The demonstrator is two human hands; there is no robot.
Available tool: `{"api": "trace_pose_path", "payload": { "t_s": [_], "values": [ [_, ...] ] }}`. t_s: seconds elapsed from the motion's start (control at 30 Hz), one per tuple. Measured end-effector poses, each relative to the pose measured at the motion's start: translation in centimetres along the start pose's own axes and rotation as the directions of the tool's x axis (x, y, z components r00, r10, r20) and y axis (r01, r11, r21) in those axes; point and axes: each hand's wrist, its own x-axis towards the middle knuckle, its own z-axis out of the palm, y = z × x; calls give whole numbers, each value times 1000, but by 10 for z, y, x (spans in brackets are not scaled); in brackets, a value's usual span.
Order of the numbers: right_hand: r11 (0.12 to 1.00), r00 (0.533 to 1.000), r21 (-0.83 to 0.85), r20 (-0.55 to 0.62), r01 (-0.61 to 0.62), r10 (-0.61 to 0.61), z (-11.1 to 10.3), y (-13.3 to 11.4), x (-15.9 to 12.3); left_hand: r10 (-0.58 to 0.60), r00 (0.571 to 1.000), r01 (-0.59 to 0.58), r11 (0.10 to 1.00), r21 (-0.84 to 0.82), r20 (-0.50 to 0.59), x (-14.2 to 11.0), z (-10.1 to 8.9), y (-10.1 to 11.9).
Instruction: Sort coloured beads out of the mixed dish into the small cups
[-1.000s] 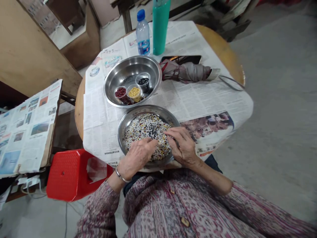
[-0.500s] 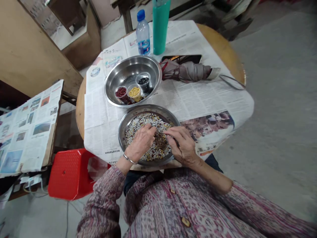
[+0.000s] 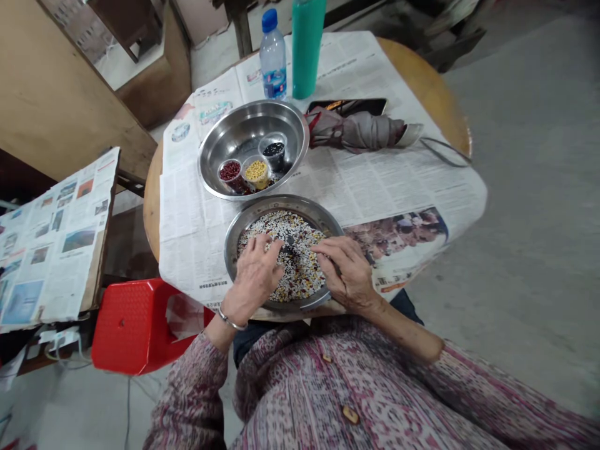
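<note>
Two bare hands over round steel plate (image 3: 281, 201) of mixed grains (image 3: 300, 269). Left hand (image 3: 253, 275): fingers spread, resting on grains, nothing seen held. Right hand (image 3: 349, 275): fingers curved, close together, tips at grains; any pinched grain too small to tell. Plate round, no clear long axis, directly under both hands. Beyond hands, steel bowl (image 3: 276, 119) holds three small cups: red beans (image 3: 229, 170), yellow beans (image 3: 256, 172), black beans (image 3: 273, 150). Plate holds much mix; cups hold far less.
</note>
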Motion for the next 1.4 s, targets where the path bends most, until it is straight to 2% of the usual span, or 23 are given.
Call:
{"api": "trace_pose_path", "payload": {
  "t_s": [0.07, 0.13, 0.3, 0.4, 0.5, 0.63, 0.7, 0.77, 0.93, 1.1, 1.2, 1.4],
  "values": [
    [1000, 1000, -6, 2, -13, 13, 0, 0, -1, 68, 991, -62, 996, -62, 115, 0, 3, 9],
    [1000, 1000, -1, 4, -25, 25, 0, 1, -1, 104, 983, -88, 990, -107, 153, 5, 9, 16],
    [1000, 1000, 14, 5, -11, 11, 0, 2, -1, 142, 985, -125, 979, -161, 103, 24, 28, 24],
    [1000, 1000, 1, 12, 6, -6, -1, 1, 0, 114, 993, -107, 983, -147, 43, 30, 32, 23],
    [1000, 1000, 6, 14, -9, 9, -1, 0, 0, 19, 999, -25, 989, -142, -45, 26, 26, 10],
    [999, 999, 24, 15, -31, 31, 0, 1, -1, -120, 980, 99, 986, -134, -160, 15, 16, -20],
    [999, 999, 31, 9, -32, 32, 0, 1, -1, -141, 966, 119, 987, -111, -217, 12, 12, -30],
    [999, 1000, 30, 9, -30, 29, 0, 1, -1, -115, 967, 99, 992, -84, -226, 12, 10, -33],
    [1000, 1000, -10, 18, -4, 4, -1, 1, 0, 36, 998, -37, 999, -28, -56, 29, 13, -19],
    [1000, 1000, 6, 11, 17, -17, -1, 1, 0, 99, 995, -94, 988, -126, 30, 44, 17, -5],
    [1000, 1000, 5, 10, 14, -14, 0, 1, 1, 142, 986, -130, 983, -132, 90, 34, 13, 3],
    [999, 999, 2, 17, 35, -35, -1, -1, 3, 215, 950, -197, 975, -100, 225, -12, 0, -1]
  ]
}}
